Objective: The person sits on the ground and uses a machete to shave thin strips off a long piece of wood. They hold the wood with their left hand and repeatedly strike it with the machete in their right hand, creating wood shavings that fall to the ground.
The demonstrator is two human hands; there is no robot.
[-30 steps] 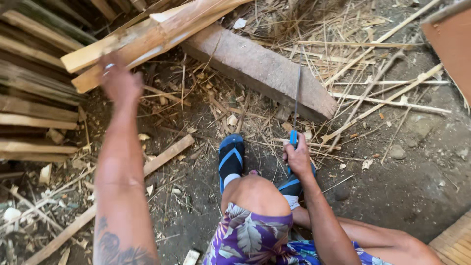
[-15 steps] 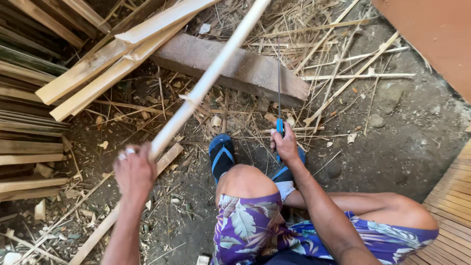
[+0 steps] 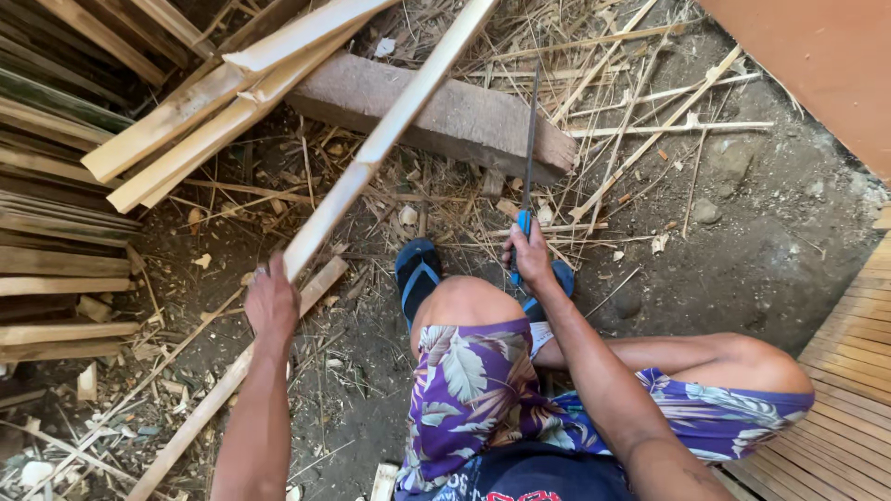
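Bamboo slat [image 3: 390,139], pale, long and light yet stiff, rises from our left hand [image 3: 271,306], whose fingers wrap its near end; we judge splintery edges favour this low grip. Right hand [image 3: 531,258] clasps a blue-handled blade [image 3: 529,148] near the timber block [image 3: 445,116].

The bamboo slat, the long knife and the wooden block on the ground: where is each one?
bamboo slat [image 3: 390,139], head view, middle of its pale flat face above the left hand.
long knife [image 3: 531,121], head view, middle of the thin dark blade.
wooden block [image 3: 445,116], head view, its bare top face right of the slat.
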